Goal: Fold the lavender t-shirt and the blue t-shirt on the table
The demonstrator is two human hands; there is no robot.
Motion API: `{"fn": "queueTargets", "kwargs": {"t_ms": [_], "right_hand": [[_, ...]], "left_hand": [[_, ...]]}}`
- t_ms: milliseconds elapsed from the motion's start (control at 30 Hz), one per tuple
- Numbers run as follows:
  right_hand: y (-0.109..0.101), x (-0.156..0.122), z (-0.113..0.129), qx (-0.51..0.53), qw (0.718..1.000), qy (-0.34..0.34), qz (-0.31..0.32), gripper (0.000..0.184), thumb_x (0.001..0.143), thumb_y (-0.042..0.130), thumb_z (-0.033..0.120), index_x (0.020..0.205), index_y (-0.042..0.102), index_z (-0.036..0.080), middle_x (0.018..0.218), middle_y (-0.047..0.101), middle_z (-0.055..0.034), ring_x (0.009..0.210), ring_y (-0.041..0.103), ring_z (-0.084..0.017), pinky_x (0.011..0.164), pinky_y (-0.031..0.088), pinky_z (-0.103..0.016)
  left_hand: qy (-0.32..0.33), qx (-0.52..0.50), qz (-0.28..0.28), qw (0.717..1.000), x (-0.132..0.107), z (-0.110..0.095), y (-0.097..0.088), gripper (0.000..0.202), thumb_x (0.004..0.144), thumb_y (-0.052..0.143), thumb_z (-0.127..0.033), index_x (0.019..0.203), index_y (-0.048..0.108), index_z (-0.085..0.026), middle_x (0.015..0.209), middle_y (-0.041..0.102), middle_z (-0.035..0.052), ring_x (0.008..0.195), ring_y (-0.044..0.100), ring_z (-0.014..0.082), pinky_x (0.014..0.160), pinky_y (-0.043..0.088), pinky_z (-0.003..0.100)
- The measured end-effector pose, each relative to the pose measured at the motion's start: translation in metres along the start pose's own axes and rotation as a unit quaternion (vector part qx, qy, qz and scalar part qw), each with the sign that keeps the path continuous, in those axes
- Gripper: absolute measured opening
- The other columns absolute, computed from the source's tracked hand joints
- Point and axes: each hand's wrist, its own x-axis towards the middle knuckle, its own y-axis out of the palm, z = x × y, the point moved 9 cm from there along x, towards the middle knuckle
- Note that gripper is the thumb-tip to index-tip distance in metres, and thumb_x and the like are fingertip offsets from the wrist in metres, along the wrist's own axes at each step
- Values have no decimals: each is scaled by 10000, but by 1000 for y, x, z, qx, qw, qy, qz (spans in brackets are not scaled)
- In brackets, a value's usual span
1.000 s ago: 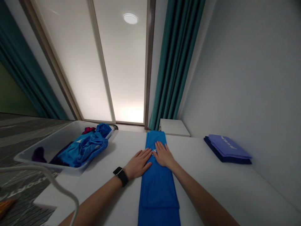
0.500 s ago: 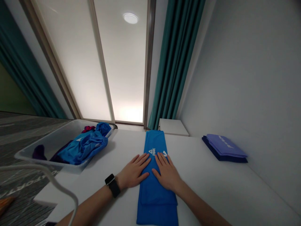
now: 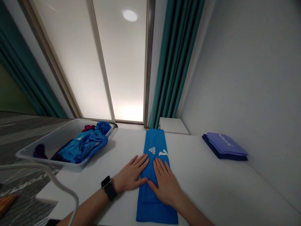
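Observation:
A blue jersey (image 3: 155, 139) with white lettering lies on the white table (image 3: 197, 188), folded into a long narrow strip that runs away from me. My left hand (image 3: 133, 172) lies flat, its fingertips on the strip's left edge and its palm over the table; a black watch (image 3: 109, 188) is on that wrist. Across the middle of the cloth rests my right hand (image 3: 164, 182), palm down with fingers stretched out, covering part of the fabric. Neither hand grips anything.
At the left, a clear plastic bin (image 3: 54, 133) holds crumpled blue, purple and red clothes (image 3: 87, 142). Folded purple and navy garments (image 3: 225, 146) are stacked at the right by the wall. A pale cable (image 3: 58, 185) curves through the lower left. A white cabinet (image 3: 174, 125) stands beyond the table.
My right hand has slid toward me along the jersey, uncovering more of the white print. My left hand has shifted slightly toward me and to the left.

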Motion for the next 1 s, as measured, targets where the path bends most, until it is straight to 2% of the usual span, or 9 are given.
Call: {"fn": "queueTargets", "kwargs": {"t_ms": [267, 433, 500, 600, 667, 767, 900, 967, 1000], "right_hand": [[-2, 0, 0, 10, 1000, 1, 4, 774, 948, 273, 611, 1516, 228, 88, 1577, 147, -115, 1468, 112, -277, 1203, 81, -469], [-5, -2, 5, 18, 999, -30, 11, 709, 968, 262, 569, 1520, 234, 126, 1581, 167, -89, 1465, 144, -254, 1206, 77, -457], [-5, -3, 5, 20, 999, -38, 9, 682, 975, 261, 545, 1517, 250, 132, 1580, 186, -81, 1462, 164, -246, 1207, 91, -445], [-4, -3, 1, 23, 999, -33, 1, 648, 982, 278, 498, 1511, 269, 122, 1575, 215, -73, 1457, 185, -235, 1209, 109, -428], [-2, -2, 0, 26, 999, -31, -3, 629, 983, 295, 471, 1508, 278, 124, 1573, 227, -64, 1455, 195, -227, 1210, 117, -423], [-3, -2, 0, 26, 999, -36, -9, 605, 979, 328, 435, 1503, 296, 135, 1569, 246, -64, 1449, 218, -229, 1207, 137, -438], [-6, -3, 2, 19, 999, -42, -11, 586, 964, 371, 376, 1493, 321, 127, 1558, 275, -85, 1440, 243, -241, 1198, 169, -464], [-8, -3, 3, 19, 999, -43, -13, 582, 961, 380, 364, 1490, 328, 128, 1554, 285, -88, 1437, 251, -242, 1197, 174, -472], [-9, -3, 4, 19, 999, -43, -14, 581, 959, 384, 361, 1489, 331, 129, 1553, 288, -88, 1437, 252, -243, 1196, 175, -474]], "left_hand": [[29, -14, -11, 999, -21, -20, -7, 755, 945, 422, -557, 1550, 95, -247, 1596, 185, 86, 1453, 214, 279, 1188, 153, 482], [35, -24, -13, 999, -23, -25, -15, 743, 906, 498, -519, 1523, 217, -214, 1565, 284, 112, 1433, 256, 291, 1179, 167, 499], [49, -43, -25, 998, -22, -33, -22, 593, 879, 542, -437, 1410, 411, -210, 1452, 446, 114, 1359, 370, 279, 1160, 225, 479], [92, -73, -43, 992, -24, -51, -32, 218, 879, 510, -284, 1064, 606, -220, 1113, 618, 82, 1109, 537, 222, 1041, 376, 396], [121, -79, -45, 989, -25, -62, -34, 153, 904, 455, -212, 918, 607, -223, 932, 623, 55, 958, 563, 189, 932, 428, 346], [155, -72, -42, 984, -28, -70, -33, 175, 927, 431, -168, 866, 585, -224, 817, 613, 32, 862, 557, 176, 837, 439, 316], [198, -58, -33, 978, -35, -77, -34, 121, 896, 473, -133, 864, 556, -215, 809, 623, 26, 855, 558, 176, 795, 435, 306], [214, -43, -21, 976, -38, -79, -34, 26, 874, 530, -198, 853, 542, -210, 825, 626, 30, 880, 564, 186, 797, 432, 318], [223, -32, -16, 974, -40, -80, -34, 68, 867, 563, -268, 852, 538, -207, 833, 627, 33, 891, 565, 195, 796, 432, 329]]}}
